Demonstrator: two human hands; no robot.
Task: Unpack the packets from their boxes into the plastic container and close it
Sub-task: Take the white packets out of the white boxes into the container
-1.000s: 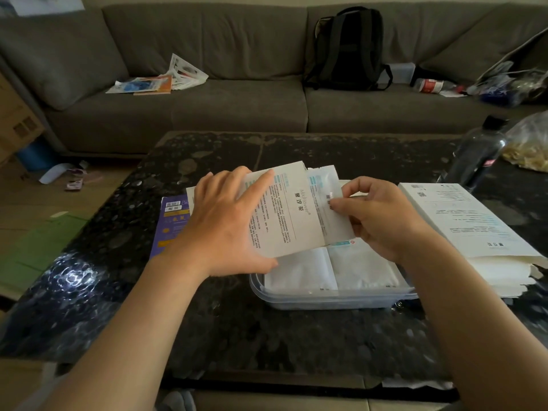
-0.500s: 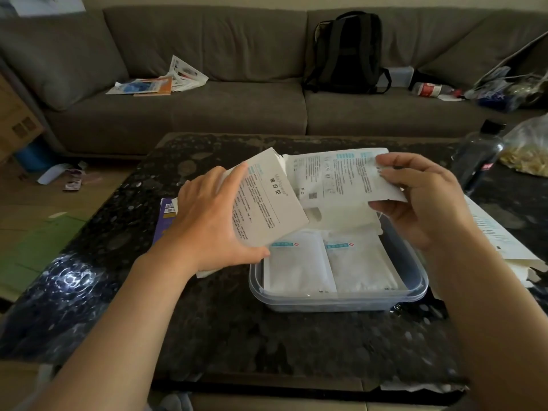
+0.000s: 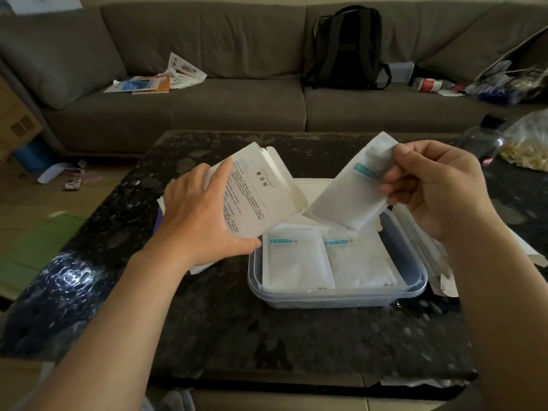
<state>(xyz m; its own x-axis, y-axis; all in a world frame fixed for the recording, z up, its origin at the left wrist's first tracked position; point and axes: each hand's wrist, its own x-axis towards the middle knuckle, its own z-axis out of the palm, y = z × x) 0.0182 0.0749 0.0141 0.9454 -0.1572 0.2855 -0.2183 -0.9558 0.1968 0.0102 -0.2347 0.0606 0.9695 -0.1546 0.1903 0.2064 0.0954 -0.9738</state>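
Our left hand (image 3: 201, 215) grips the white printed cardboard box (image 3: 255, 194), fingers curled over its face and thumb underneath. Its open flap tilts toward the clear rectangular plastic container (image 3: 335, 298) on the dark speckled stone counter (image 3: 267, 336). Our right hand (image 3: 436, 188) pinches a slim stack of white teal-labelled packets (image 3: 347, 197) by its upper end. The stack's lower corner hangs just above the two flat white packets (image 3: 296, 262) lying side by side inside. With only one end pinched, we judge the stack could fan apart and spill past the rim. If it lands crooked or heaped, the lid may not seat. We cannot tell whether the box is empty.
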